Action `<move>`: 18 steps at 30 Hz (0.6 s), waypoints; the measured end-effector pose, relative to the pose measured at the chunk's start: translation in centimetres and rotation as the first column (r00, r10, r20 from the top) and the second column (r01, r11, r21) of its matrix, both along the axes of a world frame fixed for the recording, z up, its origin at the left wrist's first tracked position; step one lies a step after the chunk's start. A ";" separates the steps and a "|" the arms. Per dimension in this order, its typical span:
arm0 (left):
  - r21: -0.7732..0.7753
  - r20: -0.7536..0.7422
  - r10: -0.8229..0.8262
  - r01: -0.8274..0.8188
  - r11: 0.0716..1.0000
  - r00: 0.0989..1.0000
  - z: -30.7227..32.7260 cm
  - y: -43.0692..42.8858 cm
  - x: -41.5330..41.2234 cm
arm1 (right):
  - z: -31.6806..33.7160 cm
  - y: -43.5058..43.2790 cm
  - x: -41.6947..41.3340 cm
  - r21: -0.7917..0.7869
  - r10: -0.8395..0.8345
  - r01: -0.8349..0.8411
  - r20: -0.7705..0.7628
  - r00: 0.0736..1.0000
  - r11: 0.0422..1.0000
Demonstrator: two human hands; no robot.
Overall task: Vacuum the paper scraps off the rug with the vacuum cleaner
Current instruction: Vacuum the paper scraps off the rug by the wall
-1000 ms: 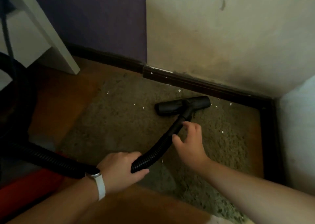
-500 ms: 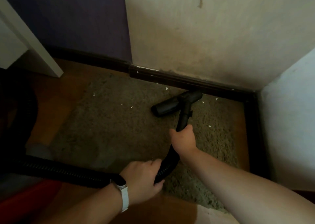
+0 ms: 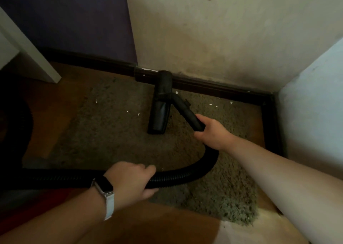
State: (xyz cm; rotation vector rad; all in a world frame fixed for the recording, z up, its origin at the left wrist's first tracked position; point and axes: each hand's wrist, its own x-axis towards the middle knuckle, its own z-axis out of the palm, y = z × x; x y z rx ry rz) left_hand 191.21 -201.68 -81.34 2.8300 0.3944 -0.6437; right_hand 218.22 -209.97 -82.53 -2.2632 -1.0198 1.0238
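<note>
Across one rug: eight paper scraps, one hose, left hand and right hand fingers around it.

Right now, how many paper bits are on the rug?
8 paper bits: three left of the nozzle, one beside its neck, three to its right, one by the hose; more may be hidden.

no readable text, label or number shows anywhere.

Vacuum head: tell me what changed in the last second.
The vacuum head swung from lying along the baseboard to pointing end-on at it. The right hand, loosely on the tube before, now grips it. The left hand still holds the hose; paper scraps remain on the rug.
</note>
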 end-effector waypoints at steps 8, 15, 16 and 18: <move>-0.022 0.180 -0.025 0.030 0.999 0.983 -2.1 -2.1 3.5 | -0.5 0.0 0.8 -0.114 0.147 -0.124 0.220 0.964 0.986; -0.065 0.226 -0.050 0.067 0.996 0.973 -2.7 -2.7 6.4 | -2.0 -0.4 2.6 -0.351 0.199 -0.061 0.371 0.907 0.934; -0.070 0.225 -0.045 0.062 0.996 0.973 -2.8 -2.7 6.9 | -1.9 -0.5 3.1 -0.350 0.216 -0.080 0.369 0.904 0.933; -0.083 0.238 -0.028 0.049 0.995 0.971 -3.0 -2.8 7.8 | -1.6 -0.3 4.2 -0.348 0.256 -0.123 0.369 0.893 0.930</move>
